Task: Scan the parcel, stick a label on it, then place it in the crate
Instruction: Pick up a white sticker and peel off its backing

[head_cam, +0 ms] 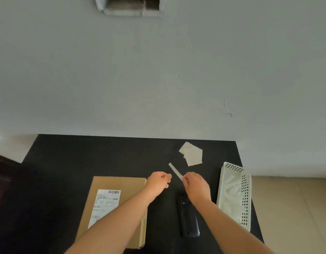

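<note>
The right hand pinches the near end of a narrow white label strip between thumb and fingertips; the strip slants up and away to the far left from that pinch. The left hand is curled nearly closed just left of the strip, and whether it has hold of anything, perhaps a bit of backing, I cannot tell.

The parcel, a flat brown box, lies on the black table to the near left of both hands, its long axis running near to far, with a printed shipping slip already on its top face. The left forearm crosses over it. The left hand is the nearer one to it; the right hand, which carries the strip, must travel left and slightly nearer to reach the bare cardboard.

The black scanner lies under the right wrist, and the white crate stands to the right, well apart from the parcel. A small stack of paper squares sits farther back.
</note>
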